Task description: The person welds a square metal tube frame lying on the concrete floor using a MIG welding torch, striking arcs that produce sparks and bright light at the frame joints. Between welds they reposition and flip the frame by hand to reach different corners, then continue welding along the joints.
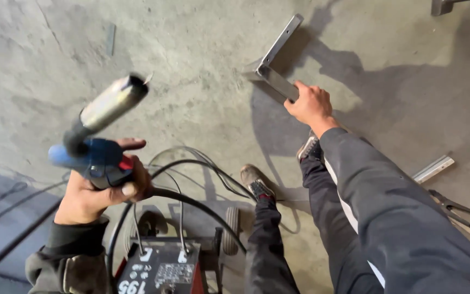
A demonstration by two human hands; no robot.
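Grey concrete floor (191, 65) fills most of the view, rough and stained, with dark shadows on its right part. On it, at the bottom, stands a welding machine (161, 267) with a red body, a dark top panel and small wheels. Black cables (191, 201) run from the machine in loops over the floor and up to the torch. The person's two legs in dark trousers reach forward, and the shoes rest on the floor near the cables.

The steel angle frame (276, 57), made of two flat bars joined in a corner, stands on the floor ahead of the legs. The right hand (312, 106) is closed around the lower bar of this frame, fingers wrapped over its edge. The left hand (96, 193) is clamped on the blue handle of the welding torch (101, 128), and holds it up in the air, well apart from the frame; its metal nozzle points up and to the right.

At the right edge lie a short metal profile (433, 169) and, just beside it, dark pliers (455, 209).
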